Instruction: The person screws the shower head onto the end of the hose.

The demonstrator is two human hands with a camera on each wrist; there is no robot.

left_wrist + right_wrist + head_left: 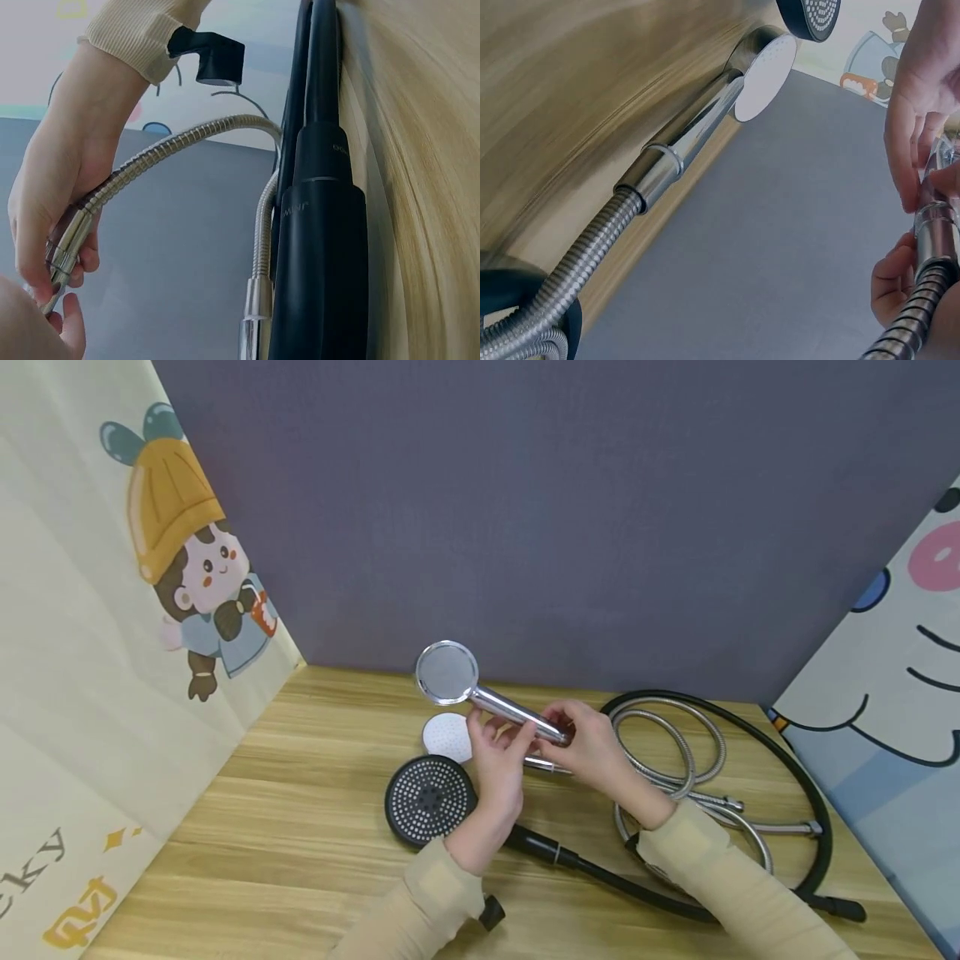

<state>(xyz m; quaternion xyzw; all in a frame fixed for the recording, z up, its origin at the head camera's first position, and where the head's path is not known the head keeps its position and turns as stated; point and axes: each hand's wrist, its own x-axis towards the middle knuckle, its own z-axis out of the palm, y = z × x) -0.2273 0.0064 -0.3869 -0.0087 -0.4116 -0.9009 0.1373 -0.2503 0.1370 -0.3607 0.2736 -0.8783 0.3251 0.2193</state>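
Note:
Raised above the table is a chrome hand shower (447, 672), its round face to the left and its handle sloping down to the right. My left hand (498, 772) holds the handle from below with thumb and fingers. At the handle's end my right hand (596, 752) grips the metal connector (71, 236) of a ribbed metal hose (176, 141). Handle and connector meet end to end in the right wrist view; fingers partly hide the joint, so I cannot tell how tight it is. Below lie a white-faced chrome hand shower (446, 737) and a black hand shower (429, 802).
Coiled metal hoses (678, 752) and a black hose (813, 797) lie on the right of the wooden table (285, 827). A grey panel (525, 527) stands behind, with printed sheets at both sides. A small black piece (491, 912) sits by my left sleeve.

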